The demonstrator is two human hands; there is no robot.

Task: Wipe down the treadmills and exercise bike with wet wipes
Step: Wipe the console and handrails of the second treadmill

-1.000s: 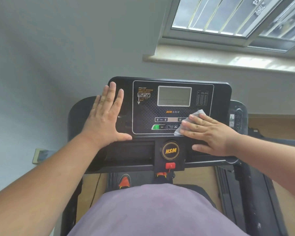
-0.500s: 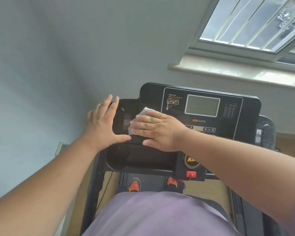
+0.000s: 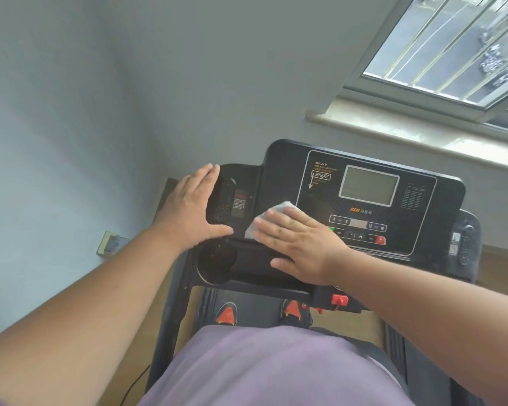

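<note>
— Where is the wipe at this point?

— Under the right hand (image 3: 301, 247). The wet wipe (image 3: 272, 215) lies flat on the treadmill console (image 3: 364, 200), at its lower left, beside the button row, and straight fingers press it down; only its white edge shows past the fingertips.

— And the other hand?

— The left hand (image 3: 192, 208) is flat too, fingers relaxed, resting on the left wing of the console by the speaker grille. It holds nothing; I'd say it braces.

— How much is done?

— Hard to judge. The console is what's being wiped; I can't see which parts are already clean. The display (image 3: 368, 186), the right wing, the cup holder (image 3: 216, 260) and the frame below all may need passes. No other treadmill or exercise bike is in view, so I'd guess most of the job remains.
</note>
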